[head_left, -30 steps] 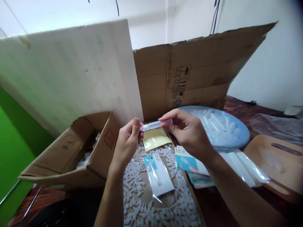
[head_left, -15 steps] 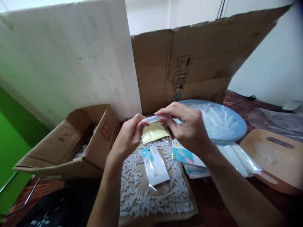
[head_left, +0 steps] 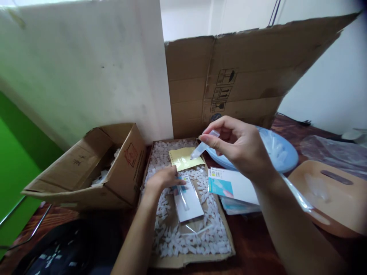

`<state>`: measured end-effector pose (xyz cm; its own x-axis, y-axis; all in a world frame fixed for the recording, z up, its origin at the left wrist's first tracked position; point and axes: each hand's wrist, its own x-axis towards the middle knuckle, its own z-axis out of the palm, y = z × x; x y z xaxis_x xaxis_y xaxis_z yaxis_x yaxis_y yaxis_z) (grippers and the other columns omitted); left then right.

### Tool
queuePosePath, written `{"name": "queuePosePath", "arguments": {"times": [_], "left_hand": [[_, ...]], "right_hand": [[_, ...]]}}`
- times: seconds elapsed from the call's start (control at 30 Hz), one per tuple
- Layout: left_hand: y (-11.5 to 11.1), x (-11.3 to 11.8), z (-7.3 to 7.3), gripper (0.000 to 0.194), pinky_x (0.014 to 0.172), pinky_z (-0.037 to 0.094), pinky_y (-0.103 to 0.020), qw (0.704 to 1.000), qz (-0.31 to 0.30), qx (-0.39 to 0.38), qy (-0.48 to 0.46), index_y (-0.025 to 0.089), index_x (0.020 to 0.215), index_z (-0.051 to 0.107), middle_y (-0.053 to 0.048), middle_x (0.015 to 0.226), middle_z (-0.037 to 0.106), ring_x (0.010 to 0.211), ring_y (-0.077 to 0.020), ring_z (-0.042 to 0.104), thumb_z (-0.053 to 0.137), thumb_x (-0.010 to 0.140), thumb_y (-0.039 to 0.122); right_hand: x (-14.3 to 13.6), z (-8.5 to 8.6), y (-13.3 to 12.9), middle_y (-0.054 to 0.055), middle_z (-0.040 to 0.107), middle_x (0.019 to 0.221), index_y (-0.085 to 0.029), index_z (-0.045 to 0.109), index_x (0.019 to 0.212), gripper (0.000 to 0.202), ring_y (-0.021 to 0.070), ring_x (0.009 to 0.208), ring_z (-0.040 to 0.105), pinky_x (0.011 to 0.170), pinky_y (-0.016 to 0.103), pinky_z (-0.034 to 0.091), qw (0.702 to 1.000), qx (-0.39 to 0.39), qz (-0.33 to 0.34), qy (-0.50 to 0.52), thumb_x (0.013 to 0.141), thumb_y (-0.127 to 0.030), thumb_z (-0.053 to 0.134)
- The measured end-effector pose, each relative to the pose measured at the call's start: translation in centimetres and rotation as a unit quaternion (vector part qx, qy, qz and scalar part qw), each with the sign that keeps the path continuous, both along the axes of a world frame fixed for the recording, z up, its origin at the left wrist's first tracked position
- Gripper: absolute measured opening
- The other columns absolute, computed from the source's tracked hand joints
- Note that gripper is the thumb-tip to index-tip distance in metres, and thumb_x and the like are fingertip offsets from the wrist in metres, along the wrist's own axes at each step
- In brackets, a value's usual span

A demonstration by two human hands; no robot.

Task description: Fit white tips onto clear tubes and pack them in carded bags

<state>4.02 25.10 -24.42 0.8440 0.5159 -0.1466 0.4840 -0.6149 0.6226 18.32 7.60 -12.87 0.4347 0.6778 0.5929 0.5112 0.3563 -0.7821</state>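
Observation:
My right hand [head_left: 236,143] pinches a small translucent plastic tube [head_left: 198,151] between thumb and fingers. The tube tilts down to the left, its lower end over a yellow paper slip [head_left: 183,158]. Lower and to the left, my left hand [head_left: 162,178] reaches over the top of a clear-bagged card [head_left: 190,208], thumb and fingers apart. Its fingertips cover part of the card's blue print; whether they touch it I cannot tell. Through the bag a slim clear tube shows on the card. Around both lie many small whitish plastic pieces [head_left: 172,244] on a cardboard tray [head_left: 192,261].
An open carton [head_left: 83,152] with whitish pieces stands left. Right are a blue basin [head_left: 292,156] of clear tubes, a stack of printed cards [head_left: 246,187] and an orange-tan tub [head_left: 341,202]. Upright cardboard [head_left: 246,68] stands behind; a black bag-like object [head_left: 63,248] sits lower left.
My hands have parted. The left let go of the tube and came down to the bagged card; the right kept the tube and tilted it downward.

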Motion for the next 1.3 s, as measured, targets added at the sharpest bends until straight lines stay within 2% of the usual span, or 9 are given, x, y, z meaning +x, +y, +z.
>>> {"name": "queuePosePath", "arguments": {"times": [0.07,0.17,0.4,0.47,0.57,0.7,0.8,1.03,1.3], "left_hand": [[0.9,0.0,-1.5,0.039,0.065,0.040,-0.031,1.000,0.002,-0.009,0.028,0.021,0.078,0.067,-0.005,0.082,0.072,0.075,-0.0237,0.062,0.092,0.055,0.041],[1.6,-0.3,-1.8,0.038,0.068,0.043,-0.031,0.999,-0.006,-0.036,0.031,0.022,0.078,0.070,-0.003,0.079,0.073,0.075,-0.0236,0.065,0.091,0.054,0.043],[2.0,-2.5,1.9,0.030,0.070,0.050,-0.026,0.974,-0.028,-0.172,-0.147,0.021,0.095,0.065,-0.003,0.091,0.072,0.080,-0.0173,0.067,0.078,0.079,0.044],[2.1,-3.0,2.9,0.030,0.069,0.052,-0.024,0.933,0.007,-0.244,-0.262,0.020,0.094,0.064,-0.003,0.089,0.072,0.079,-0.0155,0.068,0.080,0.080,0.040],[2.5,-3.2,4.0,0.031,0.060,0.052,-0.020,0.832,0.090,-0.329,-0.438,0.018,0.090,0.065,0.000,0.080,0.071,0.066,-0.0103,0.065,0.086,0.075,0.034],[3.0,-2.4,4.5,0.030,0.063,0.054,-0.016,0.744,0.163,-0.335,-0.555,0.019,0.093,0.066,0.004,0.087,0.073,0.069,-0.0056,0.065,0.086,0.075,0.034],[2.9,-1.5,4.6,0.027,0.061,0.053,-0.017,0.714,0.179,-0.360,-0.573,0.018,0.092,0.067,0.003,0.088,0.074,0.068,-0.0055,0.065,0.085,0.076,0.031],[0.3,0.4,5.1,0.017,0.062,0.054,-0.020,0.699,0.159,-0.431,-0.548,0.014,0.093,0.072,-0.003,0.089,0.076,0.067,-0.0084,0.066,0.076,0.085,0.028],[-1.5,1.3,5.8,0.016,0.066,0.054,-0.019,0.659,0.108,-0.506,-0.546,0.014,0.099,0.075,-0.004,0.101,0.076,0.077,-0.0089,0.065,0.070,0.092,0.029]], "right_hand": [[0.1,0.1,-0.1,-0.003,0.061,0.064,-0.022,0.070,0.084,0.027,0.0115,0.052,0.052,0.043,0.026,0.036,1.000,-0.009,0.005,0.004,0.080,-0.044,0.086],[0.4,0.2,-0.2,-0.002,0.062,0.067,-0.022,0.074,0.085,0.022,0.0115,0.055,0.054,0.046,0.025,0.041,1.000,-0.016,-0.002,-0.020,0.082,-0.041,0.085],[1.5,0.5,-0.4,0.004,0.069,0.094,-0.021,0.080,0.089,0.007,0.0138,0.071,0.064,0.056,0.028,0.054,0.996,0.033,-0.037,-0.080,0.085,-0.027,0.081],[1.8,0.6,-0.4,0.003,0.070,0.091,-0.021,0.080,0.088,0.007,0.0139,0.068,0.065,0.057,0.029,0.056,0.996,0.031,-0.048,-0.072,0.085,-0.026,0.081],[2.6,0.5,-0.3,0.002,0.072,0.085,-0.022,0.077,0.092,0.014,0.0153,0.066,0.067,0.062,0.033,0.059,0.994,0.053,-0.079,-0.044,0.081,-0.023,0.084],[3.3,0.1,-0.1,0.001,0.074,0.081,-0.024,0.071,0.087,0.024,0.0175,0.064,0.070,0.059,0.034,0.061,0.994,0.087,-0.069,0.007,0.073,-0.024,0.090],[2.8,-0.2,0.3,0.001,0.075,0.083,-0.023,0.069,0.089,0.029,0.0183,0.068,0.072,0.065,0.034,0.065,0.992,0.110,-0.058,0.023,0.073,-0.030,0.092],[0.4,-1.1,1.9,0.003,0.073,0.097,-0.026,0.069,0.087,0.025,0.0190,0.083,0.073,0.076,0.036,0.066,0.977,0.200,-0.077,0.021,0.076,-0.035,0.090],[0.5,-2.2,2.5,0.004,0.074,0.099,-0.027,0.072,0.104,0.024,0.0214,0.091,0.072,0.084,0.039,0.064,0.981,0.178,-0.081,0.010,0.083,-0.026,0.084]]}}
